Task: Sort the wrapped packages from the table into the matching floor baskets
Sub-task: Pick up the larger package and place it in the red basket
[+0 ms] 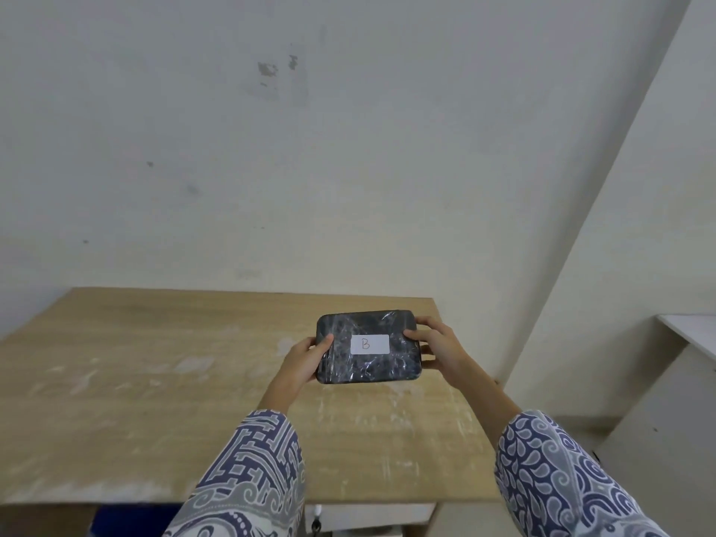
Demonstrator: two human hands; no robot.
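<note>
While both hands hold it up above the table [155, 381], the wrapped package [368, 346] faces the camera. It is a dark, flat block with round corners, and shiny clear wrap is pulled tight all over it. A white label [370, 344] sits in the middle of its front — it has the letter B written on it.

The left hand [304, 362] grips the left end of the package. Its thumb lies on the front, near the left edge, and the other fingers are hidden behind. The right hand [436, 346] grips the right end in the same way, with the thumb on the front by the top right corner and the fingers curled around the back. Both hands are pressed onto the package, one at each short side, so it is pinched between them.

The package is in the air, not touching the table, and it hangs over the right part of the table top. The table is light brown wood with pale scuffed patches. It stands against a plain pale wall [348, 149] that has a few small dark marks.

Both arms wear sleeves with a blue, grey and white pattern — the left sleeve [248, 478] and the right sleeve [550, 470]. At the far right stands a white shelf [689, 331].
</note>
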